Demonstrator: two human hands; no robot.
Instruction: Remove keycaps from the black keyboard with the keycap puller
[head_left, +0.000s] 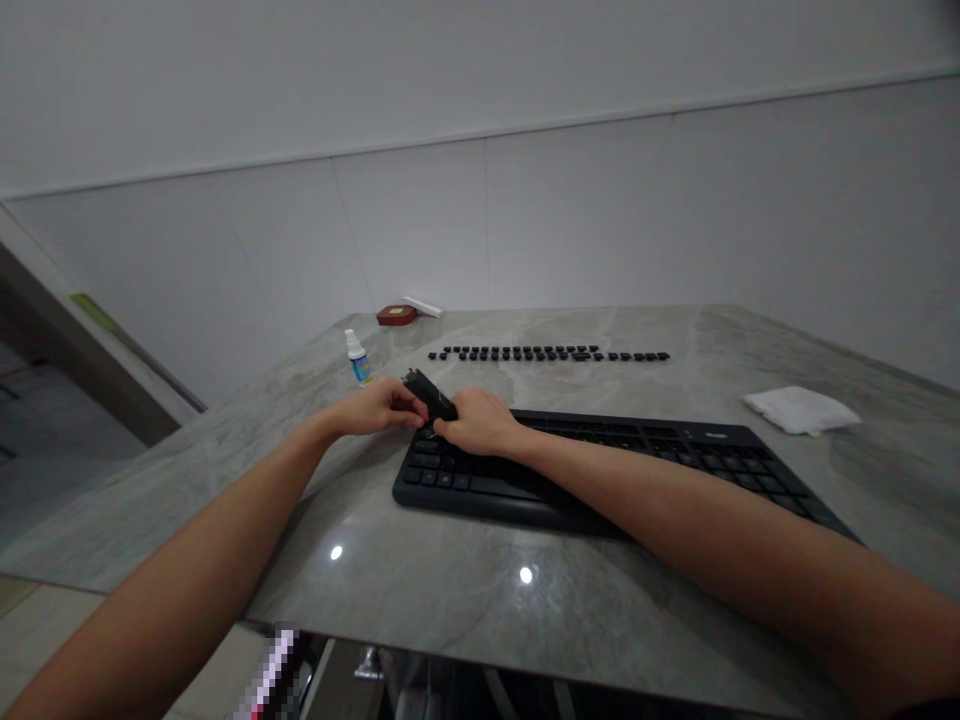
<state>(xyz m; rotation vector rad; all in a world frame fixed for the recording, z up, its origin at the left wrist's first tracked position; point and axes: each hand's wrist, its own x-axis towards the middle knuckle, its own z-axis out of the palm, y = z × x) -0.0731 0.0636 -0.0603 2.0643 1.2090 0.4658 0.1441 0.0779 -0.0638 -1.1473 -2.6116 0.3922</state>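
A black keyboard [517, 503] lies at a slant on the marbled table, part of it covered by my right forearm. Over its upper left corner, my right hand [480, 420] is closed around a black tool [429, 392] with small prongs at its raised end. The kind of tool is unclear. My left hand [382, 407] is beside it at the keyboard's left edge, fingers curled and pinched together; what they hold, if anything, is hidden. Keys are in place in the lower left rows, while the upper rows look partly bare. Loose black keycaps [525, 353] lie in rows behind the keyboard.
A small white spray bottle [358, 358] with a blue label stands left of the keycaps. Farther back are a reddish-brown box [396, 315] and a white strip [423, 306] near the wall. A folded white cloth [801, 410] lies on the right. The table [420, 580] ends in front.
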